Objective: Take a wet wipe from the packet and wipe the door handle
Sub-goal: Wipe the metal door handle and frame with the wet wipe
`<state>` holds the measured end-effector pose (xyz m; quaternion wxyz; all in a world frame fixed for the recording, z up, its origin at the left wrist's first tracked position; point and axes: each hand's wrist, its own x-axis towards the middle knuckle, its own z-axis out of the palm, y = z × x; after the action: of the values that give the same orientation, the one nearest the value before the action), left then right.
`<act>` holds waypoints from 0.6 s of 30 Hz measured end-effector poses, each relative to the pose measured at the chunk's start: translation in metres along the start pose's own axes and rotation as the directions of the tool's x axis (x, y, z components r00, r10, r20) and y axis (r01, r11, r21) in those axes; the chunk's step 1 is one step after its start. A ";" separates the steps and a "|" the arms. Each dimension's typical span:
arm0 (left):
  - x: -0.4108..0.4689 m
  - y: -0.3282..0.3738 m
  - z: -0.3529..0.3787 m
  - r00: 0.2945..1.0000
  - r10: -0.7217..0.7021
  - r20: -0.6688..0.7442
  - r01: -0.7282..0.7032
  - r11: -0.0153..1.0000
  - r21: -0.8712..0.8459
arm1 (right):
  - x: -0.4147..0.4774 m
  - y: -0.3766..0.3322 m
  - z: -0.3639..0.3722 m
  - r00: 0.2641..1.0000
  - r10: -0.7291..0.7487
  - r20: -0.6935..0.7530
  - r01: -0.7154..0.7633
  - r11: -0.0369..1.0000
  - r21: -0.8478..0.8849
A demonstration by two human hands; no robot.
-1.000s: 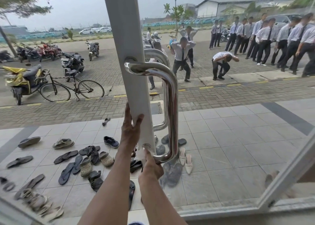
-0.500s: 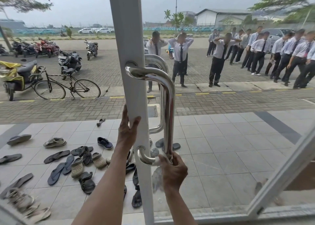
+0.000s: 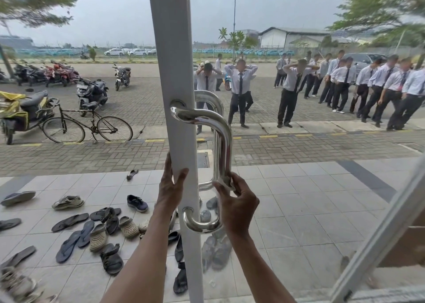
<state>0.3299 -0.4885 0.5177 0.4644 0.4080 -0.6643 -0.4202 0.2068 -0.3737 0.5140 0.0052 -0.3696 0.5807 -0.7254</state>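
The left hand (image 3: 171,187) wraps the door frame (image 3: 174,73) to steady it while the right hand (image 3: 236,201) pinches the wipe (image 3: 224,183) around the handle (image 3: 225,141).

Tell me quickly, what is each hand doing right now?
Left hand: grips the edge of the white door frame.
Right hand: holds a wet wipe pressed round the steel door handle.

Gap btwn door handle (image 3: 226,146) & white frame (image 3: 174,73) free above right grip (image 3: 236,201).
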 end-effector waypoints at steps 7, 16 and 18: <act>0.001 0.005 -0.001 0.999 -0.043 0.006 0.043 0.999 0.011 | 0.046 -0.059 0.015 0.985 -0.134 -0.109 0.147 0.982 0.120; 0.001 0.018 -0.007 0.990 -0.115 0.081 0.115 0.993 0.005 | 0.091 -0.100 0.013 0.927 -0.361 0.104 0.364 0.931 -0.004; 0.001 0.020 -0.007 0.990 -0.119 0.079 0.117 0.993 0.024 | 0.099 -0.114 0.013 0.883 -0.410 0.228 0.428 0.903 -0.035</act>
<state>0.3330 -0.4845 0.5386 0.4077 0.4336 -0.6612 -0.4568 0.1903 -0.3902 0.6638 -0.1044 -0.5623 0.5133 -0.6399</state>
